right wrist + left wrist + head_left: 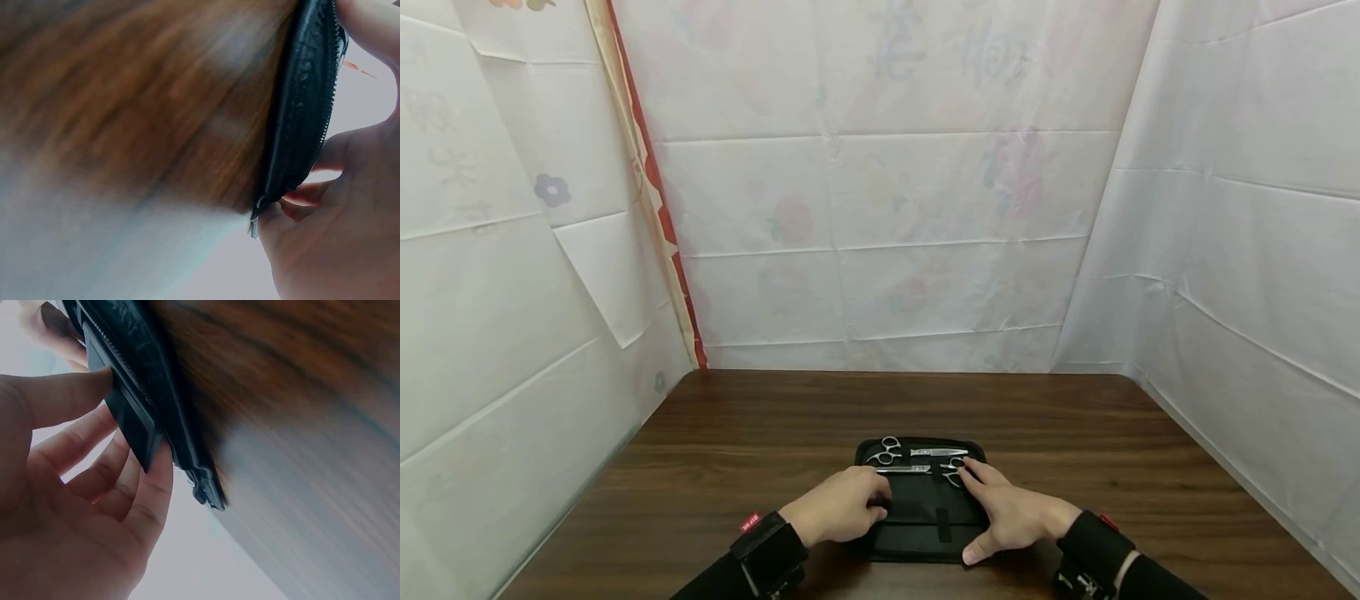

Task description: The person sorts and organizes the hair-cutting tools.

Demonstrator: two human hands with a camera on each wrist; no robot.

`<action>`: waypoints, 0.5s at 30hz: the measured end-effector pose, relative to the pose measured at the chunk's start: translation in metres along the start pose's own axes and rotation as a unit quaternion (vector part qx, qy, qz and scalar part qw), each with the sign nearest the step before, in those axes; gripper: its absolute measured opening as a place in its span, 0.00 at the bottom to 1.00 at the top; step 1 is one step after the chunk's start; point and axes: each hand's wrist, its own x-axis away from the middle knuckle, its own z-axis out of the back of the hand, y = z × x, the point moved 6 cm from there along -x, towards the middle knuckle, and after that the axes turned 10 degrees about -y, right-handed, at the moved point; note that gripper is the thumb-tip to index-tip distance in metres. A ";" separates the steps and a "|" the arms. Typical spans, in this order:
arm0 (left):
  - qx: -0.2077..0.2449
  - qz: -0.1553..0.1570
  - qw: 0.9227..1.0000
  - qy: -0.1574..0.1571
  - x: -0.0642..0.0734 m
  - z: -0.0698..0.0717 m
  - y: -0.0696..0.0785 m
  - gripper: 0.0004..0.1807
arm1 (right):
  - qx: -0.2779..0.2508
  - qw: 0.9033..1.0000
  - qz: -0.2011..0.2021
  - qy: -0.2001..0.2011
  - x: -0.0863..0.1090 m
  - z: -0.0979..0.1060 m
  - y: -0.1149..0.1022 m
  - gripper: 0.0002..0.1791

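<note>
A black zippered case (902, 543) lies spread on the wooden table. Silver scissors (938, 452) sit along its far part, finger rings to the left. Below them another pair of scissors (907, 469) points the opposite way, its rings beside the right fingertips. My left hand (844, 504) is at the case's left side, fingers bent. In the left wrist view, its thumb and fingers pinch a flat black flap (128, 419) along the zipper. My right hand (1011, 508) rests on the case's right edge with fingers spread, thumb by the near corner. The right wrist view shows the zippered edge (303, 100).
The brown wooden table (760, 417) extends around the case. White printed sheets (880, 200) hang behind it and along both sides. A black band with a red tag (767, 546) wraps the left wrist; a similar band (1093, 546) is on the right.
</note>
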 end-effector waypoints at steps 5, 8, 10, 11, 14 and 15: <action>-0.001 0.008 1.000 0.003 0.003 0.001 -0.003 0.09 | 0.002 1.000 0.001 0.002 0.001 0.001 -0.001 0.62; -0.004 0.010 1.000 0.004 0.004 0.001 -0.004 0.10 | 0.003 1.000 0.002 0.003 0.000 0.001 -0.001 0.62; -0.006 0.007 1.000 0.005 0.005 0.001 -0.004 0.11 | 0.004 1.000 0.002 0.003 0.000 0.001 -0.001 0.62; -0.008 0.005 1.000 0.006 0.005 0.001 -0.004 0.11 | 0.003 1.000 0.002 0.003 0.000 0.001 -0.001 0.62; -0.010 0.001 1.000 0.006 0.005 0.001 -0.003 0.11 | 0.003 1.000 0.002 0.003 0.000 0.001 -0.001 0.62; -0.013 0.000 1.000 0.006 0.005 0.001 -0.003 0.11 | 0.003 1.000 0.001 0.003 0.000 0.001 -0.001 0.62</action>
